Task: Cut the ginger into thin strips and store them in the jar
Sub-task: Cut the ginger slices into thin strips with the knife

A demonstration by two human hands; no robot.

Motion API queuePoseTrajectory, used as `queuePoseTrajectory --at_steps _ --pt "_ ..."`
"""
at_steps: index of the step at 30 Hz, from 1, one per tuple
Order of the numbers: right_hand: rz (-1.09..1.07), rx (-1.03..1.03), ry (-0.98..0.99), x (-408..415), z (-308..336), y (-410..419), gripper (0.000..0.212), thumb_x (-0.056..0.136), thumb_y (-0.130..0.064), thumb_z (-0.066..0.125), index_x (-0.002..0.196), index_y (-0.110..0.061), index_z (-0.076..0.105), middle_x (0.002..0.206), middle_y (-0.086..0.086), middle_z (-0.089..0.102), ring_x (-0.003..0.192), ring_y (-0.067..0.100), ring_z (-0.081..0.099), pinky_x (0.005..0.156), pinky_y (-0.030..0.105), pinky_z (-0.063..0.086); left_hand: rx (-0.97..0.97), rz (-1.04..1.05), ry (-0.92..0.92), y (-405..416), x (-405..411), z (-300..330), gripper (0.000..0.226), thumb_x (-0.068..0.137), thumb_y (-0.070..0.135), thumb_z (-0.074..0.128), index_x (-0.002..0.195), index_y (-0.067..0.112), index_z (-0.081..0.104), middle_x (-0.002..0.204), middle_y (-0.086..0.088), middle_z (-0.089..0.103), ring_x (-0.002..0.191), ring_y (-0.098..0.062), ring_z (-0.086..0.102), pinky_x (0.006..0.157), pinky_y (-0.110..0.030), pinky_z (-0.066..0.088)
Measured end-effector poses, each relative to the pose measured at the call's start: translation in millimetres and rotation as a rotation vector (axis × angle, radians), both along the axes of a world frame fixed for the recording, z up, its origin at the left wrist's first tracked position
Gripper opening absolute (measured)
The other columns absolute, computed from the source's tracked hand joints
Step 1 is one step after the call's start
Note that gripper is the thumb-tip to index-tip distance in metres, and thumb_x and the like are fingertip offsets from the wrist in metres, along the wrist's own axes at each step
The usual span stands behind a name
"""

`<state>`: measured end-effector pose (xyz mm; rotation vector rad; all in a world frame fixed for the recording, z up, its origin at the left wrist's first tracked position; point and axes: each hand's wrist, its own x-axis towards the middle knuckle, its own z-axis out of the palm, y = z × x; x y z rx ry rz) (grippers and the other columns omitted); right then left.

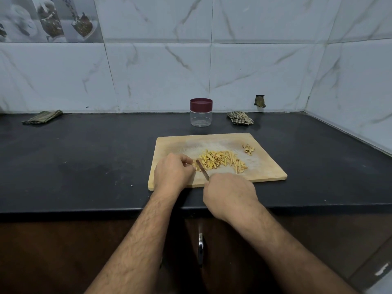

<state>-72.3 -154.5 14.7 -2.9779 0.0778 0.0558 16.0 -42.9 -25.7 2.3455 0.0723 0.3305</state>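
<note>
Two bare, hairy forearms, sleeveless, no rings, watch or gloves.

So the pale wooden cutting board (218, 159) sits mid-frame on the black stone counter (84, 158), yellow ginger strips (220, 160) piled at its centre, peel scraps (248, 149) toward its upper right. Behind it's the clear maroon-lidded jar (201, 112), with a crumpled checked cloth (240, 118) right of that and a folded green cloth (42, 117) far left.

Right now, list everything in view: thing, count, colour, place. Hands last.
ginger strips: one pile, yellow, middle of board
ginger peel: small heap, tan, board's far right
cutting board: one, pale wood, on counter
knife: one, steel blade, at pile's left end
jar: one, clear, maroon lid on, behind board
cloths: two, checked, by wall
counter: one, black
left hand: holds ginger beside blade
right hand: grips knife
</note>
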Motion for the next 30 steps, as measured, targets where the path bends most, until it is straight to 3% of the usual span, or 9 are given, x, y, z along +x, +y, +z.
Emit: queuePoseTrajectory --at_steps 3,7,10,19,24,30 --pt "0.018 -0.010 -0.002 6.6 0.2 4.0 0.022 0.098 -0.021 0.043 0.112 -0.017 0.060 0.096 0.004 0.058 0.083 0.022 0.050 0.070 0.032 0.041 -0.014 -0.005 -0.004 0.6 -0.6 -0.5 0.016 0.085 0.022 0.065 0.094 0.030 0.076 0.089 0.009 0.071 0.089 -0.015 0.062 0.071 -0.024 0.044" --pt "0.031 -0.015 -0.014 9.8 -3.2 5.7 0.025 0.101 -0.024 0.041 0.116 -0.016 0.058 0.111 0.005 0.063 0.086 0.022 0.048 0.073 0.033 0.038 -0.025 -0.037 -0.025 2.1 1.2 -1.9 0.011 0.086 0.024 0.070 0.092 0.028 0.078 0.095 0.011 0.073 0.092 -0.012 0.063 0.072 -0.022 0.042" --pt "0.035 -0.025 -0.002 10.2 -2.0 5.7 0.025 0.100 -0.024 0.041 0.117 -0.016 0.058 0.113 0.005 0.063 0.093 0.023 0.054 0.075 0.034 0.039 -0.008 -0.049 -0.031 2.8 2.6 -2.4 0.012 0.087 0.024 0.069 0.094 0.028 0.078 0.100 0.013 0.074 0.093 -0.011 0.063 0.072 -0.022 0.042" --pt "0.018 -0.068 0.067 12.9 9.0 14.2 0.026 0.095 -0.015 0.051 0.119 -0.016 0.060 0.113 0.003 0.062 0.086 0.020 0.046 0.073 0.033 0.039 -0.003 -0.057 -0.017 3.2 6.1 -2.5 0.012 0.087 0.024 0.068 0.091 0.028 0.079 0.099 0.014 0.074 0.093 -0.011 0.063 0.071 -0.023 0.042" --pt "0.011 -0.030 0.067 -5.2 -2.7 -1.5 0.022 0.101 -0.026 0.045 0.113 -0.017 0.061 0.107 0.004 0.062 0.086 0.022 0.052 0.071 0.033 0.041 0.029 -0.081 0.061 4.5 9.0 5.9 0.016 0.087 0.019 0.065 0.089 0.028 0.079 0.087 0.018 0.068 0.084 -0.006 0.055 0.058 -0.020 0.037" --pt "0.002 -0.007 0.026 -0.6 1.6 -0.9 0.024 0.099 -0.023 0.045 0.115 -0.017 0.061 0.110 0.004 0.063 0.085 0.023 0.050 0.069 0.033 0.040 -0.016 -0.084 0.190 5.2 16.5 17.8 0.011 0.080 0.015 0.072 0.076 0.024 0.077 0.084 0.016 0.071 0.087 -0.009 0.062 0.060 -0.020 0.043"
